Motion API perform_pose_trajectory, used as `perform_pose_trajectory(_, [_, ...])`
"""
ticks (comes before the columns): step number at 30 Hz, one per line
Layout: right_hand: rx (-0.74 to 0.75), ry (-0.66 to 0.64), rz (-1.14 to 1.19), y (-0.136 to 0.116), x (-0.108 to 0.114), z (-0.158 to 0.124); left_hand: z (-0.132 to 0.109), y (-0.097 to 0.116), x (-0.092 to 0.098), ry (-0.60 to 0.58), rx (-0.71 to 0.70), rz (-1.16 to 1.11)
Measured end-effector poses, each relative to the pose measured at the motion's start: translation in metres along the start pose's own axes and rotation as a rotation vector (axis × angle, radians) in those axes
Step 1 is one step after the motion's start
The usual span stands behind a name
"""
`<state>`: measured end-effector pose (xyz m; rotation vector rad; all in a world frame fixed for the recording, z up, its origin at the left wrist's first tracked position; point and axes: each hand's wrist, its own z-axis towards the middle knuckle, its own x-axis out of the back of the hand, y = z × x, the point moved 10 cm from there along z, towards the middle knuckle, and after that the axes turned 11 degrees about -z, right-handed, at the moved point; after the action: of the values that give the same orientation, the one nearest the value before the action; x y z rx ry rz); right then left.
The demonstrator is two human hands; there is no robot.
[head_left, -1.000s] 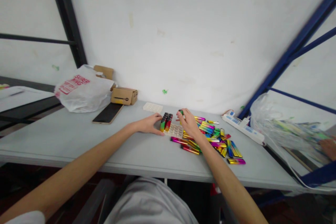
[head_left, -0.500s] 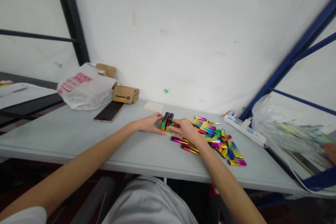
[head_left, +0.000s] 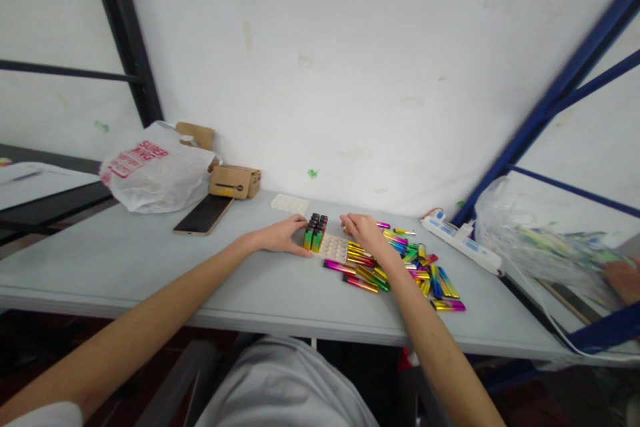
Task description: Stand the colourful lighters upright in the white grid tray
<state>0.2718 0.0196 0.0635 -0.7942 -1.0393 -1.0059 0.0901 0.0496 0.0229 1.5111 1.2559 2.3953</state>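
My left hand (head_left: 281,239) lies on the grey table (head_left: 150,260), thumb and fingers cupped round the left end of a white slotted tray (head_left: 335,248). Several rainbow-coloured lighters (head_left: 315,233) stand upright in the tray's left rows, right beside those fingers. My right hand (head_left: 364,232) hovers palm down at the tray's far right corner, over the near edge of a loose pile of metallic lighters (head_left: 417,265). Its fingers are stretched out and I see nothing in them. More lighters (head_left: 357,277) lie flat in front of the tray.
A second white tray (head_left: 290,203), a cardboard box (head_left: 235,181), a dark phone (head_left: 203,215) and a white plastic bag (head_left: 150,170) sit at the back left. A power strip (head_left: 463,243) and a clear bag (head_left: 540,240) are on the right, by another person's hand (head_left: 623,279).
My right hand carried a lighter to the upright rows in the tray, let it go, then drew back right towards the pile. My left hand stayed on the tray.
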Motion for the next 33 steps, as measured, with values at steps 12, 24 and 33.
perform_pose_trajectory(12, [-0.071,-0.165,-0.138,0.043,-0.022,-0.004,0.001,0.0,0.0,0.005,-0.008,0.044])
perform_pose_trajectory(24, [-0.203,0.271,0.5,0.051,0.001,0.001,0.001,-0.001,0.0,-0.005,0.008,0.04])
perform_pose_trajectory(33, [-0.231,0.141,1.102,0.025,-0.021,0.006,0.0,-0.001,0.001,0.008,0.013,0.014])
